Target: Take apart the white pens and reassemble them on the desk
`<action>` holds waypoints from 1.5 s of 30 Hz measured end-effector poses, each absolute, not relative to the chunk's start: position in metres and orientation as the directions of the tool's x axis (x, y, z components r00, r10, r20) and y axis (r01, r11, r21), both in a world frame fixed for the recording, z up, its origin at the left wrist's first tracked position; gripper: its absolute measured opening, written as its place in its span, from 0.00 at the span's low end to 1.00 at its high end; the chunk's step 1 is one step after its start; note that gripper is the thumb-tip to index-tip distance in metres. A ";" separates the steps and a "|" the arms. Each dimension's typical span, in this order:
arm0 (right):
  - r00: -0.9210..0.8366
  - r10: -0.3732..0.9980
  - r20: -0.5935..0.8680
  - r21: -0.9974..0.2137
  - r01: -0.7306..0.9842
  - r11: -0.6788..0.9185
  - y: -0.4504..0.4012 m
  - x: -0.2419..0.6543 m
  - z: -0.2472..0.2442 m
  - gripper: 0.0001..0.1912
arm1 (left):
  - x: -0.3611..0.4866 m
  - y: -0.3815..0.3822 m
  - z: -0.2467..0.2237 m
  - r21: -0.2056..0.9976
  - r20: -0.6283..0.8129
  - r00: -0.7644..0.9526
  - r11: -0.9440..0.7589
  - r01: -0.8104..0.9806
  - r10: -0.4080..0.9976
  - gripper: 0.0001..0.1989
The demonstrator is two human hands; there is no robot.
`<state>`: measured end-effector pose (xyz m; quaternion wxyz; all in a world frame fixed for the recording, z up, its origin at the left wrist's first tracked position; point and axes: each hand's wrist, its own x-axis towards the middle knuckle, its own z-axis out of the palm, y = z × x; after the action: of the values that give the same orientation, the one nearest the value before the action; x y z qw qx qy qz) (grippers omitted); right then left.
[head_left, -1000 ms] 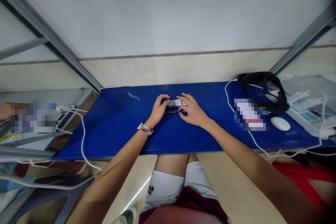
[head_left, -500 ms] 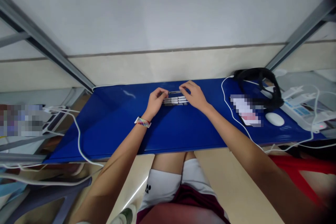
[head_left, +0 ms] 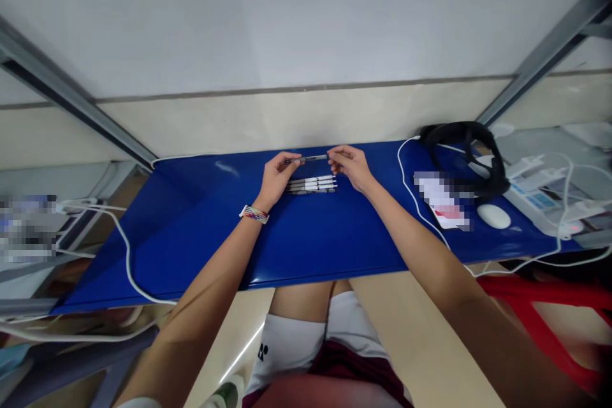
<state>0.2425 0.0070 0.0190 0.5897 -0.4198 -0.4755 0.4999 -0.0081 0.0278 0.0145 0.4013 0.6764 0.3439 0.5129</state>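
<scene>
A slim dark pen (head_left: 313,158) is stretched level between my two hands over the blue tabletop (head_left: 315,242). My left hand (head_left: 280,172) pinches its left end, a woven bracelet round the wrist. At the other end, the fingertips of my right hand (head_left: 351,166) close on the pen's tip. Just nearer to me, several white and dark pens (head_left: 312,185) lie side by side in a neat row on the table, parallel to the held one.
To the right lie a phone (head_left: 444,204) with a blurred screen, a white mouse (head_left: 494,216) and a black headband-like strap (head_left: 478,153). A white cable (head_left: 406,178) runs past them. Another cable (head_left: 127,248) crosses the left end. Metal posts (head_left: 71,89) frame the table before a wall.
Both hands have lifted the pen a little farther from the row, toward the wall. The row of pens shows more fully now. The whole view has shifted slightly.
</scene>
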 end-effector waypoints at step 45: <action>-0.085 0.984 0.154 -0.954 -0.271 0.125 0.000 0.236 0.029 0.27 | -0.030 0.015 0.038 0.978 0.150 0.373 -0.193 0.080 0.916 0.19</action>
<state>0.2363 -0.0004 0.0285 0.5693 -0.3651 -0.4885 0.5513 -0.0302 0.0150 0.0380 0.5085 0.6541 0.3807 0.4106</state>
